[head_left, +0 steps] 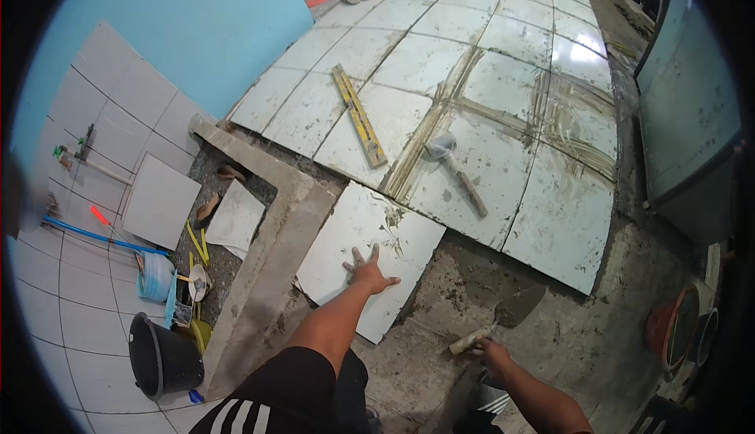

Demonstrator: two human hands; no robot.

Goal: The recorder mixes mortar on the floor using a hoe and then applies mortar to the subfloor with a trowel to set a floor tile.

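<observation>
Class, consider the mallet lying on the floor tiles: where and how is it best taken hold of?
The mallet is probably best gripped crosswise around its handle, near the free end, coming from the picture's lower right: that slim part points there, while the bulky head lies farther off.

Left grip [367,273] palm-down, fingers splayed, right grip [494,357] curled tight

The grey floor [566,355] bears white tiles [503,155], a yellow level [359,117] and a mallet [461,174] lying on them
</observation>
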